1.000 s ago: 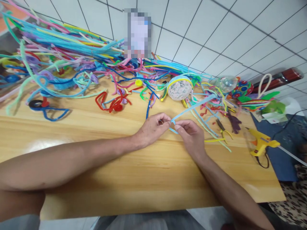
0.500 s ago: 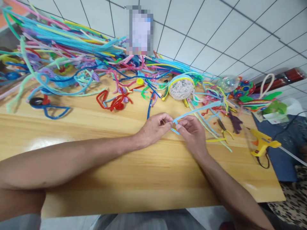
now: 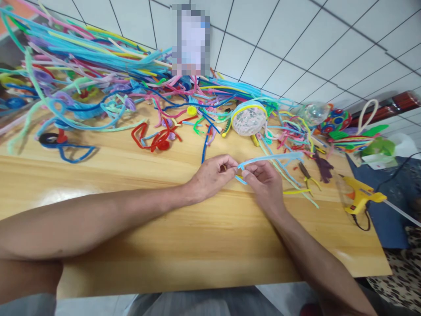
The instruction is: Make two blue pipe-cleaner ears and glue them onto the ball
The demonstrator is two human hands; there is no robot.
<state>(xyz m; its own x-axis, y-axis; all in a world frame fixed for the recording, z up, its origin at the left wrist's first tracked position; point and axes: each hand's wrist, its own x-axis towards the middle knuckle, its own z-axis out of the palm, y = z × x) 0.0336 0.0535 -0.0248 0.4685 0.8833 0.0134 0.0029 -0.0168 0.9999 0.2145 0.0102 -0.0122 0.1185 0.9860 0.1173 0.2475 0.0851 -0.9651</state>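
1. Big pale tiles (image 3: 296, 44) with thin dark joints take up the whole far side, lines running at a slant. Honestly can't tell if that's wall or floor.
2. The surface (image 3: 164, 245) is light yellowish wood, visible grain, kinda glossy.
3. Whitish glare (image 3: 69, 197) on its left part, so light's bouncing off it.
4. Pale grey floor (image 3: 95, 305) peeks out below the near edge.
5. Past the right edge: something flat and blue (image 3: 390, 224), maybe furniture, hard to say.
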